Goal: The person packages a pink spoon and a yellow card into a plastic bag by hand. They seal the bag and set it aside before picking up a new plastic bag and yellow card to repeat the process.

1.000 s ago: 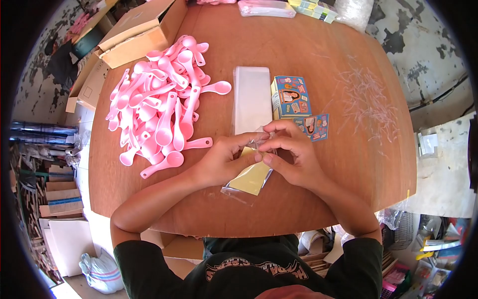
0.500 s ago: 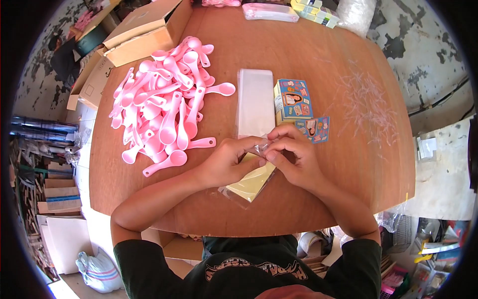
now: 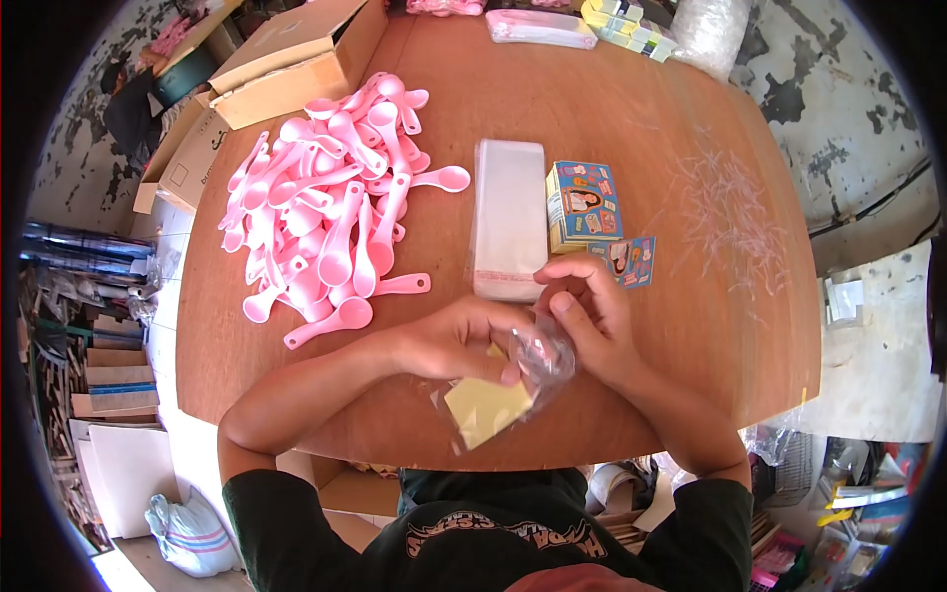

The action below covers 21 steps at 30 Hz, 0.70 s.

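Observation:
My left hand point(image 3: 459, 340) is closed on a clear plastic bag point(image 3: 547, 357), thumb on top, near the table's front edge. Inside the bag lies a pale yellow card point(image 3: 483, 407). The bag's upper end is puffed out and crinkled. My right hand point(image 3: 595, 321) is at that end with its fingers curled against the plastic; its fingertips are partly hidden. Just beyond the hands lies a stack of flat clear bags point(image 3: 510, 212). Right of it is a stack of blue printed cards point(image 3: 589, 200), with one loose blue card point(image 3: 634, 261) beside it.
A big heap of pink plastic spoons point(image 3: 330, 202) covers the table's left side. Behind it stands a cardboard box point(image 3: 296, 74). Thin plastic strips point(image 3: 730, 217) lie scattered at right. More packs point(image 3: 541, 30) sit at the far edge. Another person point(image 3: 130, 113) is at far left.
The bag with the yellow card has come closer to me and tilted, and its upper end has puffed open. My left hand moved slightly nearer; my right hand shifted a little right, its pinch loosened.

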Tool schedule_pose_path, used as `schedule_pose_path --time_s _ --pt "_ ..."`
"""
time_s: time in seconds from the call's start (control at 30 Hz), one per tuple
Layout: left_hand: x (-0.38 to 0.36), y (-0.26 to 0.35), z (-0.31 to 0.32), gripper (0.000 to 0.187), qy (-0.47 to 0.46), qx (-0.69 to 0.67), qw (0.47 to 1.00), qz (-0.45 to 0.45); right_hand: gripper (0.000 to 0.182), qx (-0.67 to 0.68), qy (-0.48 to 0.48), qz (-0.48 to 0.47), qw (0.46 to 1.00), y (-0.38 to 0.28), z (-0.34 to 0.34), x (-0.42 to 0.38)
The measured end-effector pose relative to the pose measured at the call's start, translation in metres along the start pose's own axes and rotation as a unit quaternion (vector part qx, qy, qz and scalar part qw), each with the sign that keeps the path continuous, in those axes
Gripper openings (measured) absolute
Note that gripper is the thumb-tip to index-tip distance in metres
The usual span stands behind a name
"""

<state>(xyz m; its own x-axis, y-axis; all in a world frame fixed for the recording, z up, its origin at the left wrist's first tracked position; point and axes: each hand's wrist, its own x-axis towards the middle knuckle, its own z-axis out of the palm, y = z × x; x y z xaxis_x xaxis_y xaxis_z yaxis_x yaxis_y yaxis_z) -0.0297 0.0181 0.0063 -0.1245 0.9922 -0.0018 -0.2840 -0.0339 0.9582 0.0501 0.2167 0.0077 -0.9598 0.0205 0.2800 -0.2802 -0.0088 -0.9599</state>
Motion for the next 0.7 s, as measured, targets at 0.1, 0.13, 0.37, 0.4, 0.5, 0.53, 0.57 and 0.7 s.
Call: schedule_pose_path --time_s 0.1,0.13,0.37,0.4,0.5,0.53,0.57,0.7 --pt "0.001 0.007 0.010 0.037 -0.092 -0.046 0.993 -0.058 0.020 -0.053 -0.082 -0.018 0.995 0.004 -0.003 0.001" --pt "0.002 0.004 0.009 0.036 -0.131 -0.041 0.988 -0.072 0.020 -0.053 -0.081 -0.017 0.995 0.005 -0.003 0.001" --pt "0.006 0.006 0.009 0.036 -0.148 -0.030 0.983 -0.105 0.038 -0.203 -0.195 -0.078 0.956 0.000 0.007 0.004" --pt "0.006 0.005 0.009 0.037 -0.153 -0.010 0.984 -0.096 0.038 -0.203 -0.196 -0.078 0.956 0.002 0.007 0.004" --pt "0.007 -0.002 0.008 0.037 -0.173 0.002 0.982 -0.082 0.041 -0.242 -0.206 -0.120 0.941 0.001 0.009 0.006" --pt "0.007 -0.004 0.007 0.037 -0.189 -0.006 0.979 -0.076 0.042 -0.249 -0.205 -0.112 0.940 -0.003 0.011 0.006" --pt "0.007 -0.004 0.007 0.037 -0.188 -0.005 0.979 -0.074 0.042 -0.257 -0.204 -0.105 0.939 -0.005 0.012 0.007" --pt "0.009 0.000 0.004 0.035 -0.251 0.009 0.963 -0.100 0.043 -0.256 -0.195 -0.132 0.938 -0.001 0.017 0.006"
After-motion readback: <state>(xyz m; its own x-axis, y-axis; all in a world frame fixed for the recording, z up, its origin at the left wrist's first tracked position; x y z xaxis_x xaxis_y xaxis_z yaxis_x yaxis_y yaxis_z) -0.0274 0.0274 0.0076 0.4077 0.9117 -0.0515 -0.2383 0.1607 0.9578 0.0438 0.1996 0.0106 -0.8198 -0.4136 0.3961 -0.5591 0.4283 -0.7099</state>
